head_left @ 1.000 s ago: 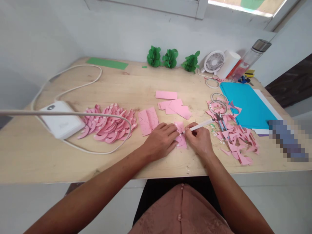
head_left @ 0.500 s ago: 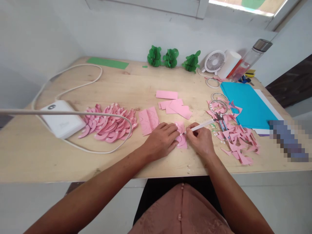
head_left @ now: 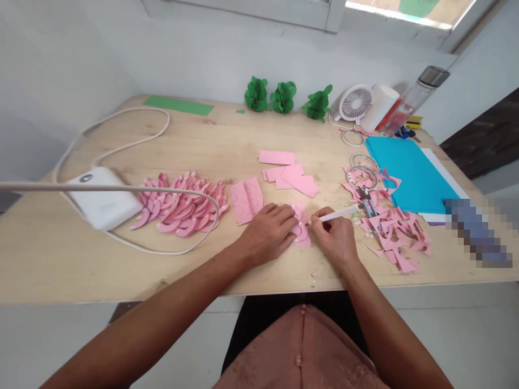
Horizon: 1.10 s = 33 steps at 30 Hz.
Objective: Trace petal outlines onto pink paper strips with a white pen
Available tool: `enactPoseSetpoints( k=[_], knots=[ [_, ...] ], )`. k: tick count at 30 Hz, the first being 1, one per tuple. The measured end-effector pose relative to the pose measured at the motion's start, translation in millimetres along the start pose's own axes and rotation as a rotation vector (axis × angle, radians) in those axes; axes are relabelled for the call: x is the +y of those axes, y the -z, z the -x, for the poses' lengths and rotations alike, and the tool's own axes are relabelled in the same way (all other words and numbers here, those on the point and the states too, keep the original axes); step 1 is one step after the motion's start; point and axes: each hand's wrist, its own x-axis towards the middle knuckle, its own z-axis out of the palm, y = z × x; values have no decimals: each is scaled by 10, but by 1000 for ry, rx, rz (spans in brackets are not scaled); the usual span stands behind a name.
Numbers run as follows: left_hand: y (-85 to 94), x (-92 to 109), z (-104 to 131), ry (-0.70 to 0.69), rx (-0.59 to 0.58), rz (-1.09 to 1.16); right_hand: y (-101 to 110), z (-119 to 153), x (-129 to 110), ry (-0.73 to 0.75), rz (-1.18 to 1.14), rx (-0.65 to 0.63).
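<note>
A small pink paper piece [head_left: 302, 237] with curved outlines lies between my hands. My left hand [head_left: 271, 232] rests flat over its left side, fingers stretched out. In my right hand [head_left: 334, 233] is a white pen [head_left: 340, 213], pinched, its tip at the right edge of the paper. Two marked pink strips [head_left: 243, 202] lie just beyond my left hand. Plain pink strips [head_left: 300, 177] are spread farther back. To the left is a heap of curved pink cutouts [head_left: 188, 208].
Pink scraps [head_left: 399, 232], scissors [head_left: 368, 202] and tape rolls [head_left: 352, 138] lie right, beside blue sheets [head_left: 409, 173]. A white power bank [head_left: 103, 200] with a looping cable sits left. Green paper shapes [head_left: 283, 98], a fan [head_left: 356, 104] and a bottle [head_left: 417, 100] stand at the back.
The pen in my right hand has tilted, its rear end swinging lower and to the right. My left hand has stayed in place.
</note>
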Motion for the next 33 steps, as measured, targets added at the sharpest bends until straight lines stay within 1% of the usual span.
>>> enactPoseSetpoints(
  k=[9,18,28,33],
  knots=[
    [36,14,-18,-17,-33,-13,-15,6,23,-26,-32,14],
    [32,14,-16,-22,-12,-8,-10,9,28,-27,-25,5],
    [35,16,-17,-13,-33,-5,-10,9,23,-33,-33,4],
    [30,17,-20,-19,-21,-12,-9,9,20,-17,-24,11]
  ],
)
